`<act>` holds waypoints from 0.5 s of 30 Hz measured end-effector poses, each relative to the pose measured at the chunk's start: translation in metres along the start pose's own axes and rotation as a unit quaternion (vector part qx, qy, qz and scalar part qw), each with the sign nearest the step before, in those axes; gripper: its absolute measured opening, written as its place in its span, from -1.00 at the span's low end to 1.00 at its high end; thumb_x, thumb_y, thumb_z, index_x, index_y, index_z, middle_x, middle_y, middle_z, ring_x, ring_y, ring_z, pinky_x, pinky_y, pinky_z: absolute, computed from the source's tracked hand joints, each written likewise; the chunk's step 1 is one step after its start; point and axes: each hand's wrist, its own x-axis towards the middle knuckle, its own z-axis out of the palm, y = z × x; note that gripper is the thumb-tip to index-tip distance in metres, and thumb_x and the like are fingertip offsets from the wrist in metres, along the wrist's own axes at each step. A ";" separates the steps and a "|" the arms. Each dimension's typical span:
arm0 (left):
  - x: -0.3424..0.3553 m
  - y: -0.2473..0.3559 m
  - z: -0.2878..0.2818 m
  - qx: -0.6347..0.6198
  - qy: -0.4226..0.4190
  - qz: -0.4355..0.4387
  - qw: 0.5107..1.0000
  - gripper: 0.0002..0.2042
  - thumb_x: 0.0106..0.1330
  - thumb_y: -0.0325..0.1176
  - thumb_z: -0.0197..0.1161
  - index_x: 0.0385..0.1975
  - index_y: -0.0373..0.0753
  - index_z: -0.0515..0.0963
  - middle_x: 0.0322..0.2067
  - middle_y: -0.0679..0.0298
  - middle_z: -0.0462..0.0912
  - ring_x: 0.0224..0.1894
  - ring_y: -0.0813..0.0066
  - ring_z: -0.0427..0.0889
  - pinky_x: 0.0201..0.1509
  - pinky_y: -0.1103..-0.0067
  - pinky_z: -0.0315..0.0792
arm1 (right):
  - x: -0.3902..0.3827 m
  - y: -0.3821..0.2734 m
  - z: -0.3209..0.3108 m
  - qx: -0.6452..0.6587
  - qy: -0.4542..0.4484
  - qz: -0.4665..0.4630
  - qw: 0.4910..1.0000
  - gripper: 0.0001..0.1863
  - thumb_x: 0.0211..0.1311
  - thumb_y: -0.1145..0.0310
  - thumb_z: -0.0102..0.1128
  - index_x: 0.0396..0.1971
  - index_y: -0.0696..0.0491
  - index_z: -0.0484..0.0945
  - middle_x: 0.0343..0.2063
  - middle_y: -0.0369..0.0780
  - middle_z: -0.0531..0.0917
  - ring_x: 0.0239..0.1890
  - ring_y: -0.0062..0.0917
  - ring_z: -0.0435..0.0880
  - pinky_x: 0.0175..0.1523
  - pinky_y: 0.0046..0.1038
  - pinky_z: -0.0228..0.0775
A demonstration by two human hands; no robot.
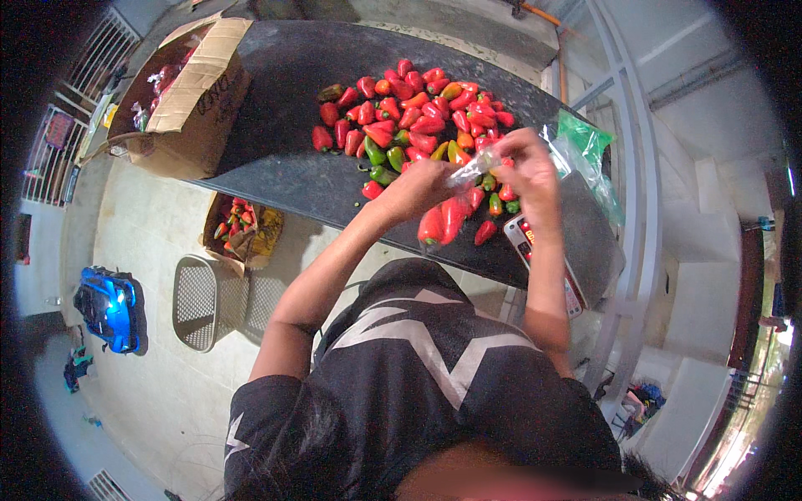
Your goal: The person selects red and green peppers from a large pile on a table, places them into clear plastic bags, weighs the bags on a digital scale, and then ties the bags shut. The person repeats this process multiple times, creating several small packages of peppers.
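A clear plastic bag (473, 170) with a few red peppers (443, 222) in its lower part hangs over the table's near edge. Its neck stretches between my two hands. My left hand (420, 189) is closed round the neck, just above the bagged peppers. At the loose end of the bag, the fingers of my right hand (531, 164) are bent and pressed on the plastic; they are slightly blurred. Behind my hands spreads a pile of loose peppers (428, 124), mostly red with some green and orange.
A digital scale (576, 306) with a lit display stands by my right forearm. Beyond it lie green and clear plastic bags (585, 140). An open cardboard box (199, 104) is at the dark table's (276, 125) left end. A basket (196, 305) and a box of peppers (236, 225) sit below.
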 end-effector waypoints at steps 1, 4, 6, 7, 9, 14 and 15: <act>-0.002 0.007 -0.004 -0.034 0.015 -0.020 0.999 -0.73 0.10 -0.45 0.29 -0.18 -0.33 0.53 -0.38 -0.09 0.59 -0.30 -0.02 0.61 -0.25 0.29 0.42 | 0.001 -0.007 -0.010 0.054 0.033 -0.016 0.998 -0.42 -0.12 0.38 0.47 -0.03 0.08 0.43 -0.06 -0.26 0.51 0.02 -0.56 0.46 0.22 -0.43 0.22; 0.000 0.029 -0.004 -0.046 0.060 0.021 0.997 -0.80 0.16 -0.48 0.26 -0.21 -0.32 0.53 -0.46 0.11 0.60 -0.38 0.62 0.52 -0.27 0.47 0.44 | -0.011 0.007 -0.021 0.064 -0.034 0.035 0.997 -0.15 -0.19 0.26 0.54 0.17 0.10 0.32 0.16 -0.22 0.42 0.29 -0.45 0.29 0.35 -0.35 0.08; 0.003 0.048 0.001 -0.024 0.105 0.064 0.992 -0.81 0.14 -0.51 0.23 -0.24 -0.36 0.52 -0.44 0.06 0.60 -0.40 0.25 0.60 -0.27 0.42 0.44 | -0.035 0.040 -0.009 -0.142 -0.125 0.125 0.974 -0.18 -0.10 0.28 0.50 0.20 0.14 0.30 0.20 -0.20 0.38 0.31 -0.41 0.25 0.38 -0.34 0.04; 0.004 0.058 0.000 -0.022 0.122 0.091 0.988 -0.80 0.13 -0.51 0.24 -0.25 -0.36 0.51 -0.43 0.04 0.59 -0.38 0.16 0.59 -0.27 0.40 0.44 | -0.038 0.062 -0.002 -0.137 -0.170 0.190 0.957 -0.12 -0.08 0.38 0.48 0.27 0.11 0.18 0.26 -0.20 0.30 0.35 -0.43 0.18 0.42 -0.35 -0.05; 0.006 0.077 -0.009 0.032 0.104 0.065 0.992 -0.80 0.07 -0.52 0.27 -0.29 -0.37 0.50 -0.44 0.05 0.54 -0.38 0.24 0.57 -0.29 0.42 0.41 | -0.047 0.099 0.016 -0.069 -0.171 0.223 0.957 -0.09 -0.01 0.48 0.42 0.34 0.08 0.07 0.31 -0.20 0.22 0.38 -0.45 0.11 0.44 -0.35 -0.09; -0.012 0.081 -0.054 -0.214 0.092 0.151 0.961 -0.73 0.15 -0.29 0.38 -0.32 -0.32 0.49 -0.33 0.36 0.50 -0.24 0.56 0.48 -0.13 0.58 0.37 | -0.046 0.124 0.041 0.037 -0.065 0.085 0.994 -0.63 0.36 0.34 0.04 0.10 0.16 0.38 0.01 -0.16 0.50 0.13 -0.41 0.42 0.31 -0.31 0.14; -0.014 0.071 -0.063 -0.321 0.072 0.136 0.935 -0.58 0.10 -0.18 0.42 -0.18 -0.31 0.46 -0.19 0.32 0.49 -0.14 0.54 0.47 -0.03 0.56 0.36 | -0.039 0.118 0.040 -0.129 -0.079 0.027 0.988 -0.65 0.38 0.30 0.01 0.06 0.15 0.41 0.00 -0.18 0.50 0.11 -0.38 0.44 0.28 -0.30 0.18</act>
